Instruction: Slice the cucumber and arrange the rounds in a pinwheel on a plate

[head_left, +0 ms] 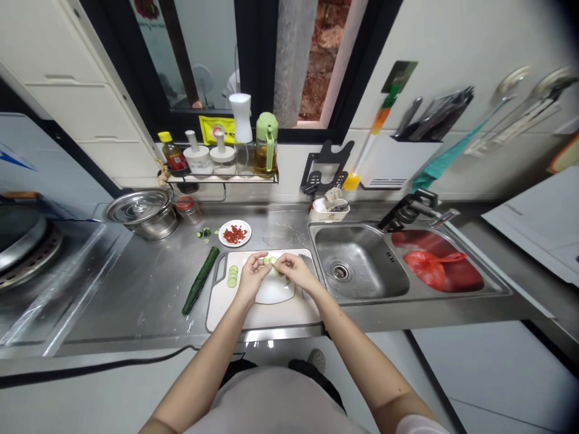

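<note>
Item: cucumber slices point(266, 261), pale green, green-rimmed, located between the two hands above a white dish point(274, 295); exact number hidden by the fingers.

Left hand point(252, 274): grip together, thumb and fingertips pinched on the slices.

Right hand point(294, 269): grip likewise together, thumb and fingertips pinched at the same slices from the other side (which hand bears more of the hold cannot be told).

Support: cutting board point(221, 310), light with a grey edge, on the steel tabletop point(145, 289); the dish rests upon it.

Stock: one short row of overlapping slices point(232, 277), lying on the board to the left of the dish; one long dark-green cucumber point(200, 282), set aslant on the tabletop just beside the board.

Adjacent: small plate point(248, 237) of red chopped pieces point(234, 234), behind the board; green scraps point(207, 231), to its left; sink point(362, 259), to the right.

Step in hand, as judged: fine handling of slices over the dish, by both hands.

Next move, as judged: calls for a light, steady pinch and a measured release, one hand supporting while the other adjusts, since thin slices may slip or tear.
</note>
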`<state>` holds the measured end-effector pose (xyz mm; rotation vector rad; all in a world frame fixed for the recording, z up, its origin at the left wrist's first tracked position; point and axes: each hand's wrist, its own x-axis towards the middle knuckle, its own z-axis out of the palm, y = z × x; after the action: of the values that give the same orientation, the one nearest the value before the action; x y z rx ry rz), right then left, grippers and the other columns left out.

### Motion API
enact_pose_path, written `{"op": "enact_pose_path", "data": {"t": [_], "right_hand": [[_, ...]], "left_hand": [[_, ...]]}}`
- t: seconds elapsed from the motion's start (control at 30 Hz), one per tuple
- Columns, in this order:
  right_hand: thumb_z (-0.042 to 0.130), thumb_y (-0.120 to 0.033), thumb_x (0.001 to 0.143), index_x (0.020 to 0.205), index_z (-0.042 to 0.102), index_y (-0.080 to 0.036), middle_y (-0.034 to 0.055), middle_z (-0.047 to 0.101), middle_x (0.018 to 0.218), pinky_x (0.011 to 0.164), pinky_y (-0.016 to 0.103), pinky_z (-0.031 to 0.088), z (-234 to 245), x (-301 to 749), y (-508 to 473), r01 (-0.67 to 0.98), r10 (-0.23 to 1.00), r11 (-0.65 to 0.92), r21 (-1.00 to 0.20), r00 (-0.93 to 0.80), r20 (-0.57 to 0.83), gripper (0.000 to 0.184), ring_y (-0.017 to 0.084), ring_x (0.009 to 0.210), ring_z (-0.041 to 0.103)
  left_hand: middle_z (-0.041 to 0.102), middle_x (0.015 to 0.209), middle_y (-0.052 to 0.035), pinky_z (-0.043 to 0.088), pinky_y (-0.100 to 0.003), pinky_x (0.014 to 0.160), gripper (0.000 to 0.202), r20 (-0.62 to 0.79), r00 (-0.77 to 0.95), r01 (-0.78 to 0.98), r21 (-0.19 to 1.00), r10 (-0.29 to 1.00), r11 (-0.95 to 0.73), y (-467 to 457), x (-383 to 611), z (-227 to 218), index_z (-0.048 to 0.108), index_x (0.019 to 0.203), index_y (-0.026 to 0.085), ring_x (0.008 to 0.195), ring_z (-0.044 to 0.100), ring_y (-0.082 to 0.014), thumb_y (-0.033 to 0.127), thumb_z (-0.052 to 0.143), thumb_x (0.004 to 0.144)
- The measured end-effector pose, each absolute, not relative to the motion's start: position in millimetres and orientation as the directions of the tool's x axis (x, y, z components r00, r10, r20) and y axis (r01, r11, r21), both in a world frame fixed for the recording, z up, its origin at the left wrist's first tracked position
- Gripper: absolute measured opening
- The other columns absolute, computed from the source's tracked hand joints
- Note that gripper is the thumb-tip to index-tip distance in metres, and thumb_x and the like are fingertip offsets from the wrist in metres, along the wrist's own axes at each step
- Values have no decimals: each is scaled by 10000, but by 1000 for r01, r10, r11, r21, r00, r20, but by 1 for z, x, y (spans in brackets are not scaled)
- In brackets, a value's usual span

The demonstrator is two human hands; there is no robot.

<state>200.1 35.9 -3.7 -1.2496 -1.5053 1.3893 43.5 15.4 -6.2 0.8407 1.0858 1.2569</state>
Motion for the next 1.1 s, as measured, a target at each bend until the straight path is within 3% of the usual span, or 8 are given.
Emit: {"op": "enact_pose_path", "data": {"t": [0.23, 0.33, 0.47, 0.6, 0.77, 1.1], "right_hand": [[640, -372, 724, 732, 563, -183, -61, 507, 562, 491, 197, 354, -25, 214, 49, 265, 955, -20, -964, -279, -96, 204, 81, 505, 437], [625, -291, 729, 720, 570, -175, -63, 507, 570, 523, 195, 360, -36, 223, 57, 391, 954, -2, -921, -276, -119, 129, 82, 532, 444], [603, -196, 734, 748, 617, -170, -44, 569, 630, 584, 191, 369, -44, 234, 63, 631, 956, 42, -775, -252, -153, 33, 90, 598, 489], [588, -152, 757, 795, 650, -172, -15, 644, 708, 628, 192, 369, -49, 237, 65, 763, 950, 74, -642, -249, -187, 75, 101, 656, 537], [573, -120, 785, 813, 659, -170, 5, 679, 756, 631, 185, 356, -58, 235, 64, 822, 947, 69, -565, -232, -223, 103, 105, 683, 561], [523, -132, 841, 885, 695, -181, 36, 712, 838, 660, 211, 351, -64, 235, 59, 868, 944, 81, -490, -225, -242, 184, 137, 745, 588]], "left_hand": [[569, 661, 56, 359, -181, 571, 387, -151, -53, -194, 971, 987, 139, 24, 51, -36, 581, 851, 169, 558, 470, -54, 314, 775, 549], [601, 705, 33, 374, -186, 578, 327, -142, -42, -109, 985, 989, 136, 29, 57, -55, 597, 811, 165, 567, 487, -59, 303, 760, 564], [642, 731, 13, 418, -212, 637, 205, -197, -42, 133, 970, 979, 201, 36, 66, -79, 650, 778, 172, 599, 537, -84, 283, 720, 620], [656, 697, 18, 416, -221, 642, 179, -258, -42, 406, 878, 965, 252, 38, 74, -94, 709, 831, 202, 636, 585, -119, 318, 687, 696], [693, 764, 5, 392, -224, 626, 149, -276, -33, 571, 784, 961, 244, 39, 79, -96, 723, 857, 223, 697, 613, -141, 297, 672, 738], [738, 911, -12, 386, -250, 652, 136, -286, -10, 700, 682, 958, 211, 38, 85, -95, 728, 887, 264, 812, 645, -183, 293, 654, 776]]}}
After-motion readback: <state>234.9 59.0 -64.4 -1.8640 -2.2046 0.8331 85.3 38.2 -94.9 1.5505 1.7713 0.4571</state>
